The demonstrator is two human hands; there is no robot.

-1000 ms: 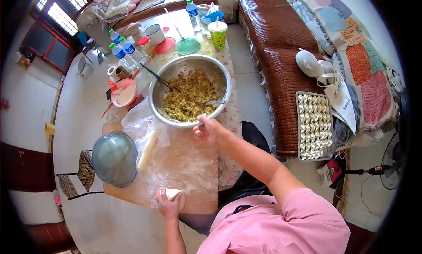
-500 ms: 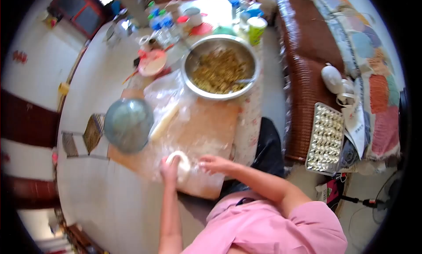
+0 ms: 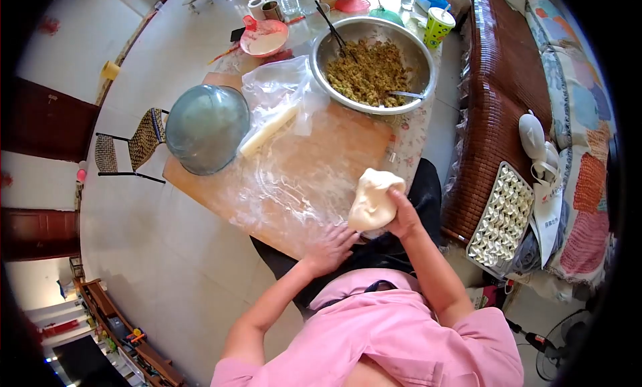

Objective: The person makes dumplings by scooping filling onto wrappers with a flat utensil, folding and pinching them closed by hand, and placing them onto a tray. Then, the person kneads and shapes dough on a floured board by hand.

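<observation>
My right hand (image 3: 405, 216) is closed round a soft lump of pale dough (image 3: 376, 198), held up over the right front of the floured wooden board (image 3: 314, 166). The dough sags a little and hides part of the board's edge. Fingers stretched out, my left hand (image 3: 329, 249) lies at the board's front edge, just left of the dough, holding nothing. A pale rod (image 3: 269, 131), perhaps a rolling pin, lies further back on the board beside a clear plastic bag (image 3: 281, 86). An upturned greenish glass bowl (image 3: 207, 129) covers the board's left side.
Behind the board stands a steel bowl (image 3: 428, 86) of chopped filling with chopsticks and a spoon handle. A pink bowl of flour (image 3: 266, 44), a green cup (image 3: 438, 29) and bottles share the table. Right, a tray of dumplings (image 3: 501, 216) rests by the sofa (image 3: 498, 113).
The dough, a loop in my left hand earlier, is now a lump raised in my right hand, further right. My left hand has let go and spread its fingers. The view has shifted.
</observation>
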